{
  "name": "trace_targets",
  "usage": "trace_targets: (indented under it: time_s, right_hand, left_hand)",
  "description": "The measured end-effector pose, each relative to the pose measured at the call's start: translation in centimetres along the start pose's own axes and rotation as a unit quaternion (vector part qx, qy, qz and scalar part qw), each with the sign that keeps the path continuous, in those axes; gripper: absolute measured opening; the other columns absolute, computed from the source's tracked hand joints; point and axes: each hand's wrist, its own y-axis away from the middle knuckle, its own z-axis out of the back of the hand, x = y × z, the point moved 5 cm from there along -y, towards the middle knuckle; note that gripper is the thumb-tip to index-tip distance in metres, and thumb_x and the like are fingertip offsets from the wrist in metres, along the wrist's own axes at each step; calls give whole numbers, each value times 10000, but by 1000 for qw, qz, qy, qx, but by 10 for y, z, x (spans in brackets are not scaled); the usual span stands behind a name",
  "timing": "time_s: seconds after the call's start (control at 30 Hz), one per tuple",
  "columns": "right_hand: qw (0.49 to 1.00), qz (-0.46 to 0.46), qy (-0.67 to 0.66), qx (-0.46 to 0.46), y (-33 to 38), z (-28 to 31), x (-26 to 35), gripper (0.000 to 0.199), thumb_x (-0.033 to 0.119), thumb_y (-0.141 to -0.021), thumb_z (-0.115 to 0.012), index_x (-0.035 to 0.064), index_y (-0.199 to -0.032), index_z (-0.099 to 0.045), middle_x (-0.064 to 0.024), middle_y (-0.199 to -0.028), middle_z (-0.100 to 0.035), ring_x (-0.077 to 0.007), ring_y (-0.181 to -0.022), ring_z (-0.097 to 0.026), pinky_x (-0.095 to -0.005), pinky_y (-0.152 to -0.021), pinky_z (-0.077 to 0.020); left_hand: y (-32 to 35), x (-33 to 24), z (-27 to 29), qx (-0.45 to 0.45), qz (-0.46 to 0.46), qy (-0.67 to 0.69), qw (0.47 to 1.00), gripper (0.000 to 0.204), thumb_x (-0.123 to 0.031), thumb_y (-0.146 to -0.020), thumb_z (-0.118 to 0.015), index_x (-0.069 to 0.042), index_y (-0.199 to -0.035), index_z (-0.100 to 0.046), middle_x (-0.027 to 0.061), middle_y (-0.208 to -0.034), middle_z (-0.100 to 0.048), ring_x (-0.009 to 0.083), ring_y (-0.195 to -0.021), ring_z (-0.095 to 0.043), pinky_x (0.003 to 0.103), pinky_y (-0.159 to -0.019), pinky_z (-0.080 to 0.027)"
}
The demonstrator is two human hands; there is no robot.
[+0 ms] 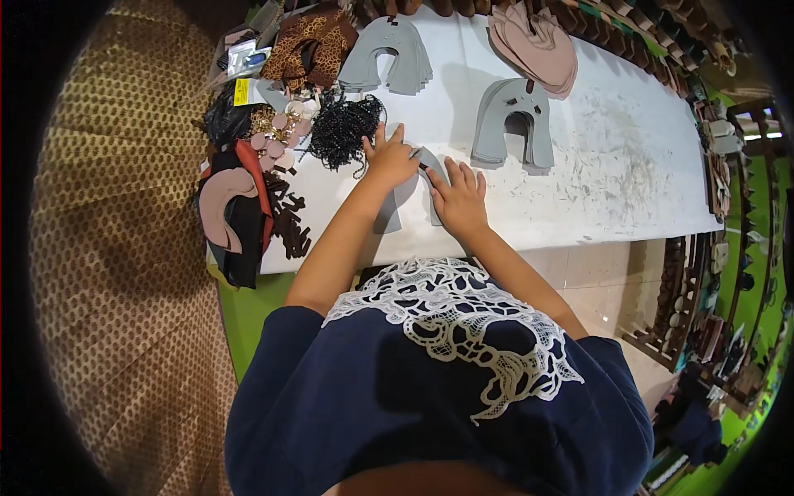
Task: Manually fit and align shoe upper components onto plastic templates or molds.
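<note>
A grey U-shaped cut piece (387, 217), like a shoe upper, lies flat on the white table between my hands. My left hand (390, 161) rests on its upper left part with the fingers spread, and covers some of it. My right hand (461, 202) lies at its right arm, fingers apart. A small dark strip (424, 166) sits on the piece's top curve, close to my right fingertips. Beside my left fingers is a tangled heap of black beaded strands (343, 128).
Stacks of grey U-shaped pieces (488, 136) and pink pieces (542, 58) stand farther back on the white table (628, 165). At left lie dark brown strips (289, 223), pink discs (265, 149), a pink curved piece (219, 207) and a leopard-print bundle (318, 37). Shoe racks (674, 289) line the right.
</note>
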Motion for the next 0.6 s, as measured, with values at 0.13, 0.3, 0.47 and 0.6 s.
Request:
trace_targets:
  time_s: [0.13, 0.3, 0.47, 0.6]
  right_hand:
    - [1000, 0, -2, -9, 1, -1, -2, 388, 281, -877, -502, 254, -1263, -523, -107, -1375, -388, -326, -1252, -346, -552, -1037, -198]
    - [1000, 5, -1, -11, 1, 0, -1, 395, 276, -874, -505, 260, -1268, -517, -105, -1375, -388, -326, -1248, -350, -555, -1033, -204]
    - [1000, 11, 8, -13, 1, 0, -2, 401, 277, -873, -504, 262, -1273, -512, -105, -1377, -387, -324, -1245, -353, -559, -1030, -206]
    - [1000, 15, 5, -12, 0, 1, 0, 398, 277, -876, -502, 256, -1273, -512, -106, -1378, -387, -325, -1244, -354, -561, -1027, -207]
  left_hand:
    - [4, -4, 10, -58, 5, -17, 998, 395, -304, -746, -656, -115, -1092, -639, 132, -1439, -323, 386, -1355, -175, 666, -1024, -98]
    - [25, 6, 12, -226, -5, -27, 974, 525, -284, -733, -687, -186, -1226, -533, 112, -1425, -322, 342, -1335, -233, 625, -1038, -121]
    - [54, -4, -3, -182, -89, -38, 979, 518, -327, -784, -634, -190, -1266, -500, 138, -1440, -293, 352, -1327, -234, 623, -1031, -107]
    - [67, 0, -19, -162, -66, -36, 984, 547, -366, -806, -603, -209, -1312, -469, 142, -1458, -268, 359, -1339, -210, 611, -1042, -95]
